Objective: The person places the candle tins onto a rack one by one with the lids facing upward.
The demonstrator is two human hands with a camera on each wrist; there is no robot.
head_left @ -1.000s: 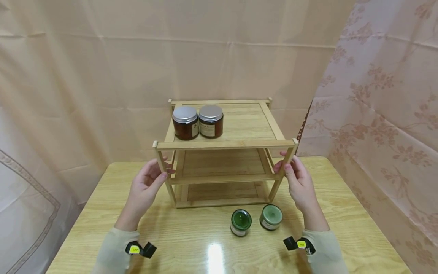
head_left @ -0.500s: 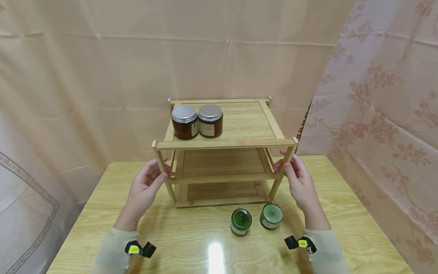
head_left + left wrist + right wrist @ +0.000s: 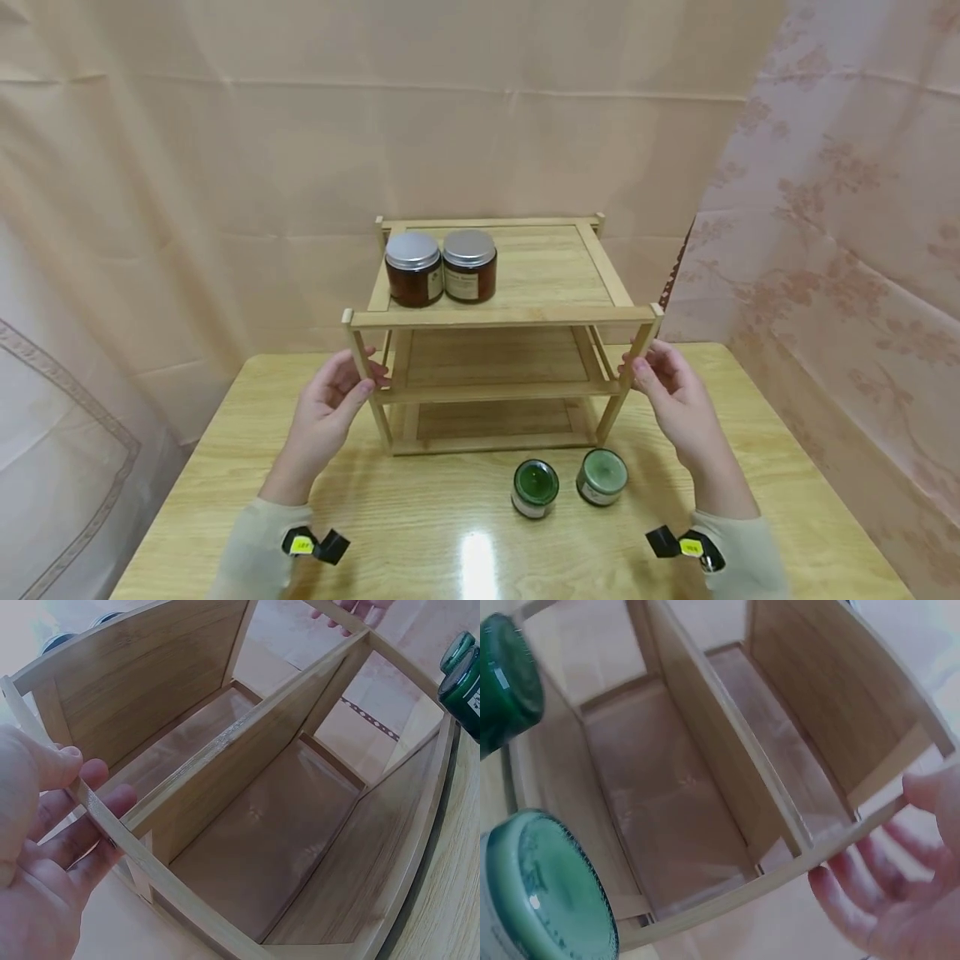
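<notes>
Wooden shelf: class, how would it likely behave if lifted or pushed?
The wooden shelf is likely stiff, given its framed boards and posts. It may lift heavier at the left, where two silver-lidded jars stand on top.

Rack cropped in wrist views, jar labels illegible

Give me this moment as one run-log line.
left hand: round left post of shelf | right hand: round right post | on top: two brown jars | table: two green jars
</notes>
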